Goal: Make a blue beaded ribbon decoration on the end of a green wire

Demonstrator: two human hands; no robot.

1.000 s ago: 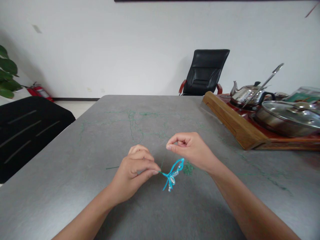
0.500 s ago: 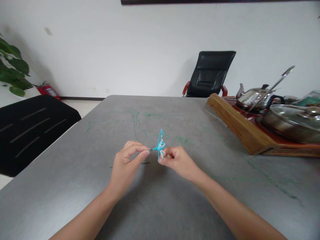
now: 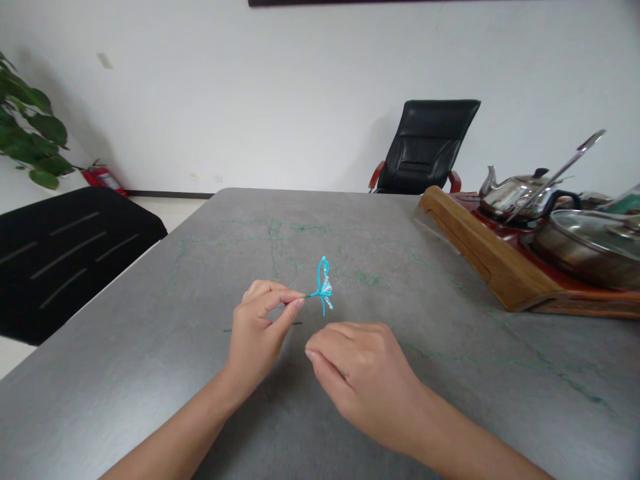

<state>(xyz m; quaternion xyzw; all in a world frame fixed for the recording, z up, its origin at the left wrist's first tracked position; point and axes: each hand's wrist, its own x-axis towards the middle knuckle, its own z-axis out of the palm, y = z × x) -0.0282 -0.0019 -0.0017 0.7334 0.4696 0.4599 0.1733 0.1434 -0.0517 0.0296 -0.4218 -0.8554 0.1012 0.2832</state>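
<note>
As the head view shows, the left hand (image 3: 263, 323) has thumb and forefinger clamped on the thin green stem (image 3: 308, 297) of a blue beaded wire ornament (image 3: 325, 289), held above the grey table (image 3: 150, 360). Nearby, apart from it, the right hand (image 3: 367, 380) has its fingers curled together; whether they pinch anything fine, I cannot tell. Loops and beads are already gathered at the stem; any remaining work doesn't show.

An office, judging by the black armchair (image 3: 427, 141) and fire extinguisher (image 3: 106, 177).
</note>
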